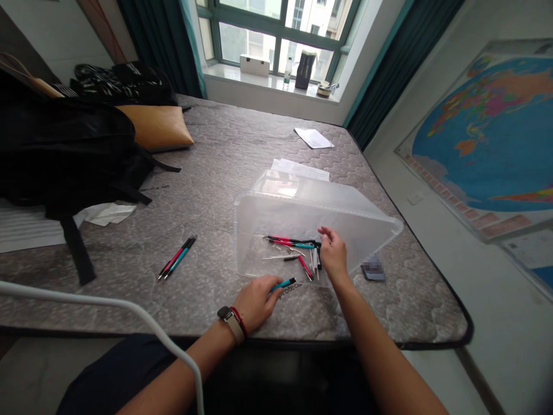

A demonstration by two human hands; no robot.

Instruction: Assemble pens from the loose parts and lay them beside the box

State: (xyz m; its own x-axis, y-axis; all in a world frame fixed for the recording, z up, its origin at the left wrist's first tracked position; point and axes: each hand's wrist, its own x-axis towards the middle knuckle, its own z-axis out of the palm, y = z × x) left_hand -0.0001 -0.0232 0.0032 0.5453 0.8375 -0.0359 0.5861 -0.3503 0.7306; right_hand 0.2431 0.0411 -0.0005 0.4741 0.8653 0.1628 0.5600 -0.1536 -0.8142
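1. The left hand [256, 301] rests low on the grey quilted mattress [207, 173], fingers curled around a teal pen barrel with a black tip [284, 283]; the barrel sticks out to the right from between thumb and fingers, just in front of the open mouth of the box.
2. That wrist wears a watch with a beige strap [227, 319] and a red cord bracelet [240, 320] beside it.
3. The right hand [333, 253] is inside the clear plastic storage box lying on its side [302, 202], fingers loosely spread and bent downward, holding nothing that can be seen; its fingertips hover over or touch the scattered parts, and which cannot be told.
4. On the box's lower wall lies a heap of pen parts [294, 249]: red and teal barrels, black caps, thin refills, all just left of the right hand.
5. 2 assembled pens, 1 red and 1 teal [177, 257], lie side by side on the mattress, well apart to the left of the box.
6. White paper sheets [299, 168] show behind the box, and another folded sheet [313, 138] lies further toward the window.
7. A black backpack [64, 150] fills the left side, touching a tan leather cushion [155, 127].
8. A world map poster [492, 132] hangs on the right wall.
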